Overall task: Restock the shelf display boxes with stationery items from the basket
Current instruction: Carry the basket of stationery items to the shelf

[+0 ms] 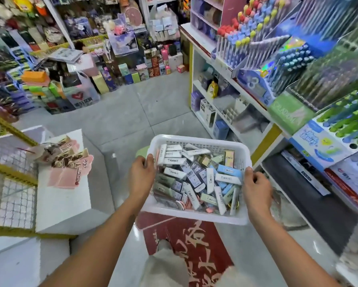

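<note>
A white plastic basket (194, 217) hangs in the air in front of me, held by both hands. It is filled with several small stationery packs (196, 179) in white, blue, green and grey. My left hand (141, 175) grips the basket's left rim. On the opposite rim, my right hand (256, 188) grips too. Display boxes of pens (298, 61) stand tilted on the shelf at the right, above and beyond the basket.
A white shelf unit (232, 112) runs along the right side with boxed goods on its lower levels. A white counter (64, 195) with pink packets (66, 160) stands at the left beside a yellow wire rack (10, 172). A red floor mat (194, 245) lies below me.
</note>
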The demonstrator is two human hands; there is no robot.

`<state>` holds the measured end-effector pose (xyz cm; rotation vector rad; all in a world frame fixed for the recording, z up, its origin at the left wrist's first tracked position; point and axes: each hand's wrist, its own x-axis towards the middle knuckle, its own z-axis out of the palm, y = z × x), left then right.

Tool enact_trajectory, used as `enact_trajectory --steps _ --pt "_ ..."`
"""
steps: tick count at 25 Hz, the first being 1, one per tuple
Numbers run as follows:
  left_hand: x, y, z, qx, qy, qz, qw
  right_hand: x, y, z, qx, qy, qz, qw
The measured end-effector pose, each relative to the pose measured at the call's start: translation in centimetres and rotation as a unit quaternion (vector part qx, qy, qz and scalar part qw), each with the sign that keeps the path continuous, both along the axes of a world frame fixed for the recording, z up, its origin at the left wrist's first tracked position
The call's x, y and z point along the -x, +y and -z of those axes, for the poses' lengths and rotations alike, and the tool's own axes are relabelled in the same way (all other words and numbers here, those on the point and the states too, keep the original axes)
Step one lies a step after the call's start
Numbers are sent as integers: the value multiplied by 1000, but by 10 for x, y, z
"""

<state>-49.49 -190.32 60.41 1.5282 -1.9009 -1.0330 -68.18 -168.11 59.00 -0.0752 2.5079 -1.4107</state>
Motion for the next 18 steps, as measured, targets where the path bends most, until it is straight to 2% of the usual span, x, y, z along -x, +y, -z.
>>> enact_trajectory --steps 3,8,13,18 --pt "43 -73 -3 -2 1 40 999 21 -57 3 3 -11 41 999" --pt "157 -196 12 -2 -26 114 993 93 -159 26 -4 -19 134 991" --pt "267 -281 35 20 -30 152 988 173 -240 70 15 -32 188 981" --pt "339 -337 58 27 -59 196 978 213 -289 98 16 -63 242 968"
